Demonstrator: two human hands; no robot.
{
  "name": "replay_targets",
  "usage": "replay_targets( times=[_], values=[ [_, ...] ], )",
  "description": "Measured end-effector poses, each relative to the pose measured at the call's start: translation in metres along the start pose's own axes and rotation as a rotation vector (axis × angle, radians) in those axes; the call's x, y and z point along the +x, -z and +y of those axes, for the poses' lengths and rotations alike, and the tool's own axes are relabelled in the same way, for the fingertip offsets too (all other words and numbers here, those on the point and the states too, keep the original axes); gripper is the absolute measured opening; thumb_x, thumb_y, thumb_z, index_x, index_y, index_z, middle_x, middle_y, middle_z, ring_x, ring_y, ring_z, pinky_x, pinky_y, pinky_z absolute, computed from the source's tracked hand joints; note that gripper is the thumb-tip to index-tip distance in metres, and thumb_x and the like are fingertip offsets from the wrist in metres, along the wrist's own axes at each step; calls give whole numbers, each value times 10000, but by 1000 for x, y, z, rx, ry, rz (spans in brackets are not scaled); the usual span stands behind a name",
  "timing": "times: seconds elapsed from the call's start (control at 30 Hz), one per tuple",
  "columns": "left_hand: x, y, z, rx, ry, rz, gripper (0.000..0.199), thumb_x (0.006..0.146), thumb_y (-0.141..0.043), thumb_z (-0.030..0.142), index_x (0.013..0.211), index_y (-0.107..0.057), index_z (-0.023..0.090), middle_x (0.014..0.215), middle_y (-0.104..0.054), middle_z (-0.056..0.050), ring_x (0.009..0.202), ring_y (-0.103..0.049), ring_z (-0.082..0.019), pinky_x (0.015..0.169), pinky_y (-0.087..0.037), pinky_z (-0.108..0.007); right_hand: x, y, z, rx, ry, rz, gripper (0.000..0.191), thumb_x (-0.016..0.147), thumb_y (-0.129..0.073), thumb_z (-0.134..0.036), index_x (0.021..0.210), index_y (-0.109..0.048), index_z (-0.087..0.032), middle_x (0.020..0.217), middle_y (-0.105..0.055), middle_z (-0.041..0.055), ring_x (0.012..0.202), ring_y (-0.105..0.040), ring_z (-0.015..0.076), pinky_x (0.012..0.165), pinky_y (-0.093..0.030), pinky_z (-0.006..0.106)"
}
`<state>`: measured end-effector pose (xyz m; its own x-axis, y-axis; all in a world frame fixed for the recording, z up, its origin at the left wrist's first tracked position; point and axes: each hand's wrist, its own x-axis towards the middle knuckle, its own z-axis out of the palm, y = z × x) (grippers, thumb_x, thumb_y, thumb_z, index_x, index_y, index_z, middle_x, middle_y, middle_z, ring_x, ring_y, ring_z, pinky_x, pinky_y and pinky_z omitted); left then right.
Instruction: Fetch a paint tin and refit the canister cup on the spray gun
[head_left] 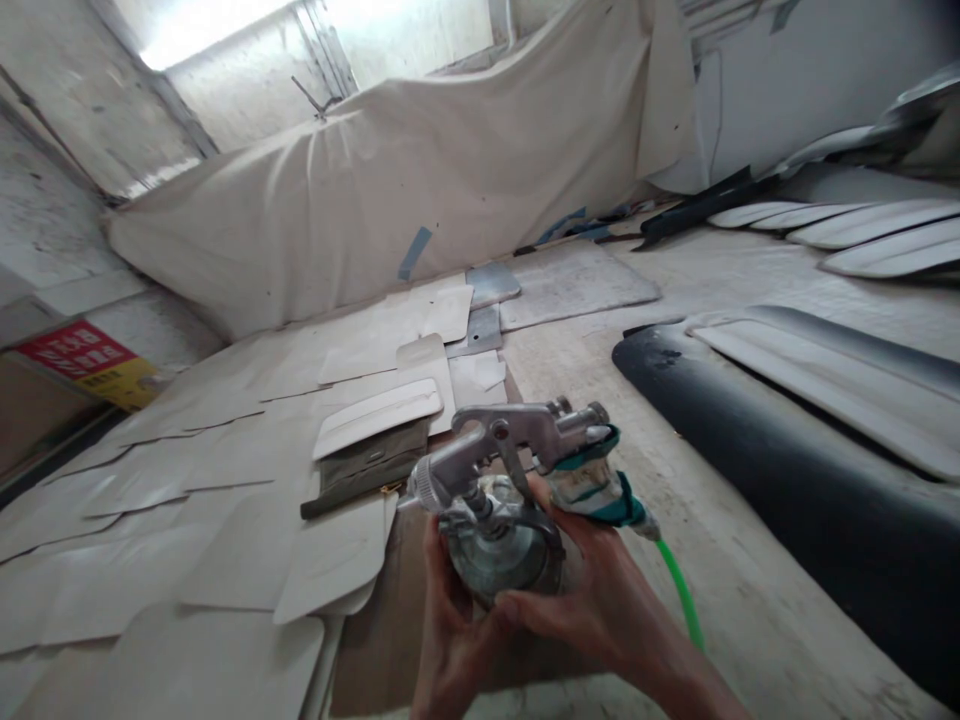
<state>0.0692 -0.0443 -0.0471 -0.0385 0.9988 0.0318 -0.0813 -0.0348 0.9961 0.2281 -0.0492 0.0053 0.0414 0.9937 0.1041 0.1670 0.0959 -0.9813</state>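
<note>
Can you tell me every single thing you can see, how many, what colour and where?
Spray gun: one, silver, bottom middle
Cup: one, greyish metal, under the spray gun
Wrapping: white and teal, on the gun's handle
Hose: one, bright green, below the handle
Flat sheets: many, overlapping, off-white, left
Brown sheet: one, beside the left hand
Long panel: one, black with a pale strip, right
Pale slats: several, upper right
Cloth: one, beige, hanging at the back
Tape strip: one, blue, on the cloth
Sign: one, red and yellow, far left
Hands: two, left and right, around the cup
</note>
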Motion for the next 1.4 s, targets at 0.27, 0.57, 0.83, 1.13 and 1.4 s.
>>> replay_targets(
  times=[0.27, 0.57, 0.83, 1.13, 1.4],
  values=[
    [-1, -6, 12, -32, 62, 2, 1123, 471, -859, 580, 1405, -324, 258, 1259, -604, -105, 1157, -590, -329, 938, -531, -362, -3, -4, 6, -216, -7, 86, 754, 547, -729, -349, 1238, -598, -79, 1246, -616, 199, 1187, -550, 395, 956, -496, 498],
    [0, -10, 16, 12, 64, 35, 1096, 412, -845, 643, 1326, -407, 228, 1230, -608, -118, 1121, -606, -329, 877, -552, -320, -3, 0, 11, -361, 104, 77, 648, 595, -772, -395, 1173, -645, -132, 1153, -673, 171, 1069, -636, 368, 884, -554, 454],
    [-3, -12, 14, -62, 107, 73, 1086, 410, -900, 534, 1313, -370, 245, 1254, -581, -123, 1144, -593, -332, 878, -554, -331, -1, 9, 20, -365, 137, 1, 702, 623, -793, -404, 1253, -594, -166, 1162, -666, 154, 1092, -619, 376, 938, -517, 479],
    [-5, 5, -14, 3, 69, 62, 1080, 460, -890, 512, 1366, -356, 265, 1377, -494, -129, 1249, -515, -353, 938, -528, -345, -2, 2, 17, -84, -86, -89, 655, 618, -770, -362, 1218, -590, -171, 1201, -627, 142, 1199, -523, 365, 1044, -403, 510],
    [-2, 4, -10, 8, -7, 65, 1111, 468, -870, 555, 1400, -335, 277, 1289, -579, -112, 1130, -608, -321, 854, -558, -302, -3, -9, 9, -15, -104, 85, 557, 533, -780, -291, 1064, -642, -189, 986, -717, 69, 922, -667, 296, 855, -558, 388]
  ],
)
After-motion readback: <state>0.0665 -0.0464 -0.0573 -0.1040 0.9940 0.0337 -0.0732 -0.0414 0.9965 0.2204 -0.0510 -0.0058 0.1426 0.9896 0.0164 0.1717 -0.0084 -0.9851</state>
